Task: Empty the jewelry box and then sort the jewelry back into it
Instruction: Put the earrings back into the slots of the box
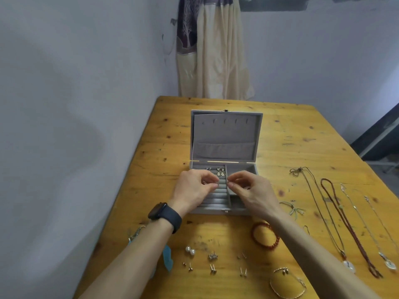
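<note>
The grey jewelry box (225, 137) stands open in the middle of the wooden table (280, 134), lid upright. Two pairs of earrings (285, 174) — no: earrings (220, 172) sit in the back rows of its ring-roll section. My left hand (194, 188) and my right hand (250, 188) hover over the roll rows, each pinching a small thin earring between thumb and forefinger; the pieces are too small to make out. Pearl studs (190, 250) and several small stud pairs (212, 268) lie on the table in front of the box.
Several necklaces (345, 223) lie stretched out at the right. A red bead bracelet (265, 235), a thin chain bracelet (287, 285) and a dragonfly brooch (294, 209) lie near my right forearm. A turquoise piece (168, 258) shows under my left arm. A curtain (213, 50) hangs behind.
</note>
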A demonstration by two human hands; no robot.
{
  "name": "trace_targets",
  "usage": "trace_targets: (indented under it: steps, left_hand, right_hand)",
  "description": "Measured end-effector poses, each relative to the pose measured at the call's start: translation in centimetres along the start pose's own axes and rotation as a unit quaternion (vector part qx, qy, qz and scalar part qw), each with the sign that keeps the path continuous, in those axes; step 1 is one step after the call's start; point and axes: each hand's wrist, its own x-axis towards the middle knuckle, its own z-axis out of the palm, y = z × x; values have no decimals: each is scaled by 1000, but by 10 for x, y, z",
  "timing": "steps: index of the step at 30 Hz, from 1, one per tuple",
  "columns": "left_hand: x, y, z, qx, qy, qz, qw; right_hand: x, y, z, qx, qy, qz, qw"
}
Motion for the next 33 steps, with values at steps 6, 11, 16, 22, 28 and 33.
trace_targets:
  steps: [6,11,16,22,28,33]
  left_hand:
    - [18,0,5,46,-20,11,999]
    - [23,-3,7,56,-24,2,998]
    - [26,-6,5,65,-38,-15,997]
    - [28,-2,6,93,-54,-10,994]
    - [27,5,11,141,-35,-12,989]
    - [21,6,13,180,-5,-6,984]
  right_hand:
    - [21,3,5,-99,-34,-28,994]
    - [28,0,7,-127,-32,-31,991]
    - [28,2,7,-120,-38,-23,992]
    - [30,0,7,-151,-51,-15,987]
    - [35,-7,6,-218,-81,-17,972]
    - [40,-18,7,-278,-89,-25,956]
